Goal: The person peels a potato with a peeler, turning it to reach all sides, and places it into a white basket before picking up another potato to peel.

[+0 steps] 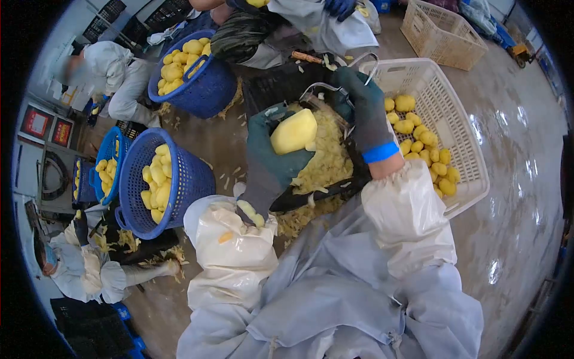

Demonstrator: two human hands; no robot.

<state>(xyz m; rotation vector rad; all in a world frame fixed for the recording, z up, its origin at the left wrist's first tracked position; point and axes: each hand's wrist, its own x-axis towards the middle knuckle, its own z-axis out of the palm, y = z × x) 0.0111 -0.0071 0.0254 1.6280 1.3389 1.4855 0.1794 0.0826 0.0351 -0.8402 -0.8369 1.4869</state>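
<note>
My left hand (272, 152), in a dark green and grey glove, is closed around a peeled yellow potato (294, 131). My right hand (363, 105), gloved the same way with a blue band at the wrist, is closed to the right of the potato. A bent metal wire (372, 67) shows by its fingers; what the fingers grip is hidden. Below both hands, pale peelings (326, 161) are heaped in a black container (357, 170). A strip of peel (250, 212) clings near my left cuff.
A white crate (472, 149) with several potatoes stands at my right. Blue baskets (194, 179) (209, 90) of potatoes are at the left. Another cream crate (439, 36) stands farther off. Co-workers (116, 75) sit at the left and opposite me. The floor (508, 209) looks wet.
</note>
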